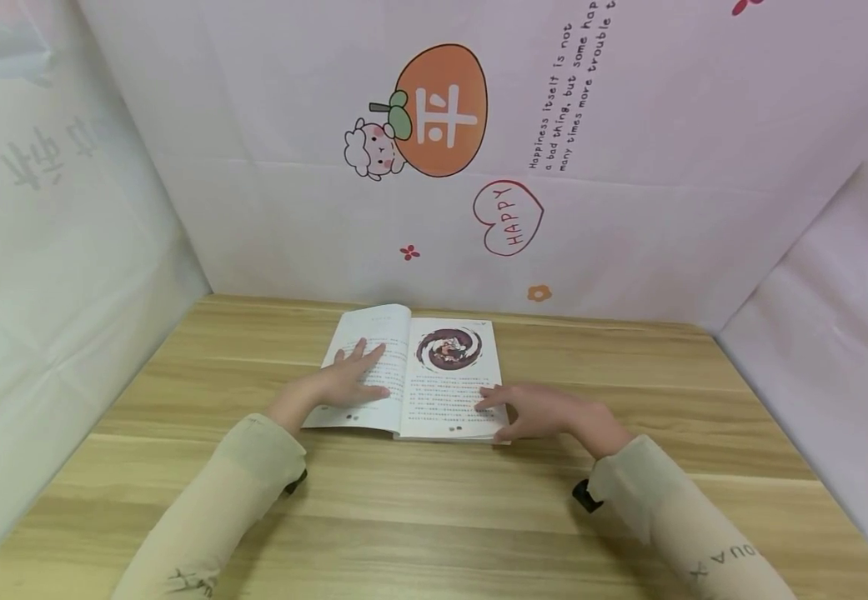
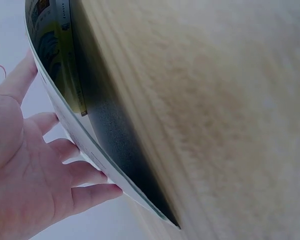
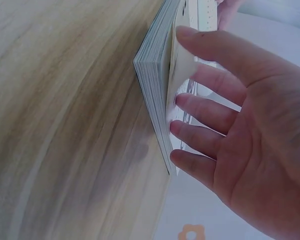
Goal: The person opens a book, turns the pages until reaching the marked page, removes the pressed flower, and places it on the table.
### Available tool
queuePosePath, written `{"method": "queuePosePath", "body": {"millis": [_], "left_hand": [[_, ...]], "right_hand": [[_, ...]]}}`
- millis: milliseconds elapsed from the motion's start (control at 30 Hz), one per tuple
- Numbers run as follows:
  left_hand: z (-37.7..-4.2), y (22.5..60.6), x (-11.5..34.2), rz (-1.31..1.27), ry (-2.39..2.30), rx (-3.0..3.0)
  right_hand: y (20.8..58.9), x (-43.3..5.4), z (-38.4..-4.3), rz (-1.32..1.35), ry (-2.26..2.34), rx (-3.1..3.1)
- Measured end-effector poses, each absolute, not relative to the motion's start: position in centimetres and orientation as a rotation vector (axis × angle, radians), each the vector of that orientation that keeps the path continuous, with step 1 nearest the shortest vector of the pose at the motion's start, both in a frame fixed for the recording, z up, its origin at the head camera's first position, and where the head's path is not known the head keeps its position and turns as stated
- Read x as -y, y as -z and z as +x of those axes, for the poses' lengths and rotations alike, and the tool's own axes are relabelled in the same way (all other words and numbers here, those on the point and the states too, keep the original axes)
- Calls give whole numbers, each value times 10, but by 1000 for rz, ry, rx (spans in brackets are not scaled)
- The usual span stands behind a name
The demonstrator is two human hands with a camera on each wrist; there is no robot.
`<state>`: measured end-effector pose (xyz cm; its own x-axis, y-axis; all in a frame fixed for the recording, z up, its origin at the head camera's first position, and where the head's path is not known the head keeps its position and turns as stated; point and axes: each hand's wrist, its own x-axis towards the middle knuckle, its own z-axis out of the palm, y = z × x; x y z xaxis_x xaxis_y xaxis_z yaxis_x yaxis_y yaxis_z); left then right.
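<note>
An open book lies on the wooden table, with printed text on both pages and a dark swirl picture on the right one. My left hand rests on the left page with its fingers spread. In the left wrist view that side of the book bows up off the table, and the left hand touches its upper face. At the lower right corner is my right hand. In the right wrist view the right hand pinches a page, slightly raised from the thick stack beneath, between thumb and fingers.
The wooden table spreads in front of the book and to both sides. A white printed cloth with cartoon pictures hangs behind it, and pale cloth walls stand at left and right. Each wrist wears a dark strap.
</note>
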<state>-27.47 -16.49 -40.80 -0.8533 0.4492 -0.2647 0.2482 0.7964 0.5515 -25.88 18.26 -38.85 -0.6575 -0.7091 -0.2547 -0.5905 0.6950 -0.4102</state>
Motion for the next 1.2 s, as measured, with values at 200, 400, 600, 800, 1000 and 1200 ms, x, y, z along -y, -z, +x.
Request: {"method": "queuePosePath", "body": {"millis": [200,400,600,800,1000,1200], "left_hand": [[-274,406,162,547,-730,-2602],[-274,406,162,544,-732,-2597],[-274,407,163,555,-731,-2601],[-273,407,166,566,-724,-2614],[-274,406,165,565,-728,-2614],[-276,408,162,604,-724,-2638]], "right_hand": [[389,-187,-257,-1025,432,-2528],[391,-191,-256,-956,470,-2580],[393,-188,-258,-823,519,-2718],[391,-176,-256,-742,658,-2784],[391,-155,-251,-865,769,-2710],[398,-133,-252,-1078,787,-2614]]}}
